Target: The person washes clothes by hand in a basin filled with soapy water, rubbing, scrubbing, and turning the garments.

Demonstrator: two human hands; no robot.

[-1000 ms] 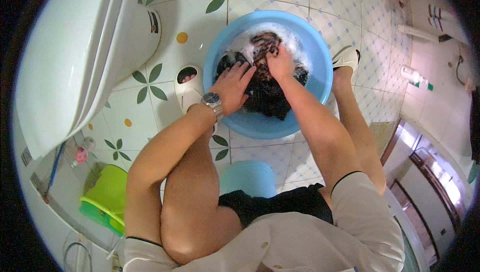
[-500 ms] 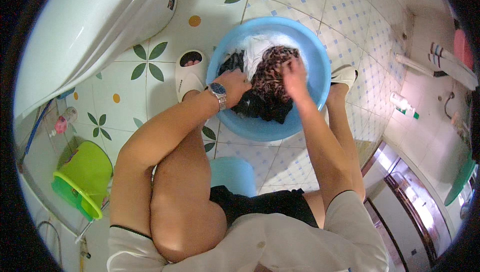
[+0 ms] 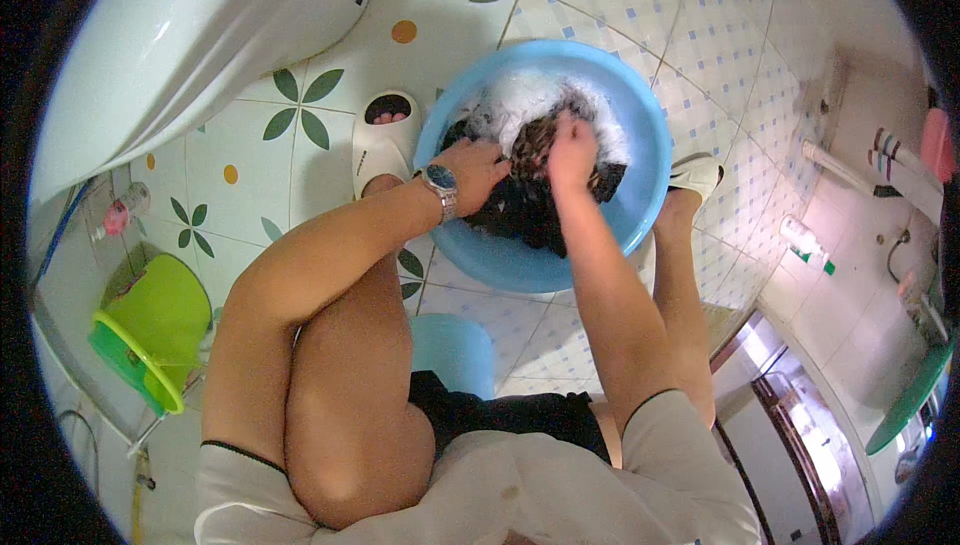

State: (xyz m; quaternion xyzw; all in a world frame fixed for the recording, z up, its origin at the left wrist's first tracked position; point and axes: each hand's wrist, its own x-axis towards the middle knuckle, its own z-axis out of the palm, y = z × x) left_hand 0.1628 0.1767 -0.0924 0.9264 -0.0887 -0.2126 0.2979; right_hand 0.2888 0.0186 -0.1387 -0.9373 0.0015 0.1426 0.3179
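Both hands are down in the round light-blue plastic basin (image 3: 500, 260), which sits on the patterned tiled floor (image 3: 300, 160) between the person's feet. The left hand (image 3: 478, 170), with a metal wristwatch (image 3: 441, 185) on its wrist, is closed over the dark wet garment (image 3: 525, 210) at the near left of the basin. The right hand (image 3: 572, 150) is bunched tight around a brown-patterned fold of cloth (image 3: 535, 140), with white suds (image 3: 520, 100) just behind it.

The risks here look mostly wet ones. A hard rub or a lift of the soaked cloth could slosh soapy water over the low rim onto the tiles, and the white open-toed slippers (image 3: 385, 145) stand just beside the basin, so the footing may turn slick. The wristwatch sits right at the waterline and could get dunked. Leaning weight on the near rim might tip the basin toward the person, who sits low on a pale-blue stool (image 3: 455, 350). The green plastic bucket (image 3: 150, 330) stands well apart, out of harm's way
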